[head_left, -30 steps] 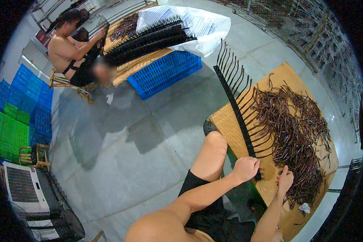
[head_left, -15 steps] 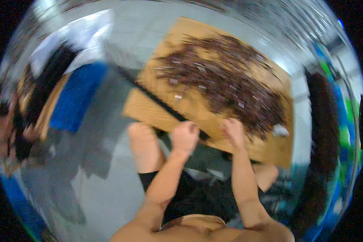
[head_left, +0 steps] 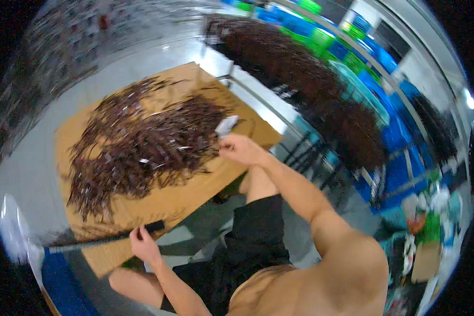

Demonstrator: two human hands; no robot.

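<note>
A heap of short dark brown strands (head_left: 158,139), with small pale bits among them, lies on a tan board (head_left: 102,258) before me. My left hand (head_left: 145,246), at the near-left part of the board, is closed round a long dark hair-like bundle (head_left: 97,238). A thick black end of the bundle sticks out to the right of the fingers; its thin part stretches left past the board's edge. My right hand (head_left: 240,149) is at the right end of the heap with fingers drawn together. A small white crumpled piece (head_left: 226,126) lies just beyond it. Whatever its fingertips hold is too blurred to make out.
Beyond the board on the right, a long mass of dark brown strands (head_left: 295,68) rests on a metal-framed rack. Blue and green containers (head_left: 321,39) stand behind it. At lower right is a cluttered pile with a brown cardboard piece (head_left: 425,262). Something blue (head_left: 68,276) is at lower left.
My view has swung right, bringing the rack into sight. My hands have moved apart: the right hand has gone to the heap's right end, the left still grips the bundle.
</note>
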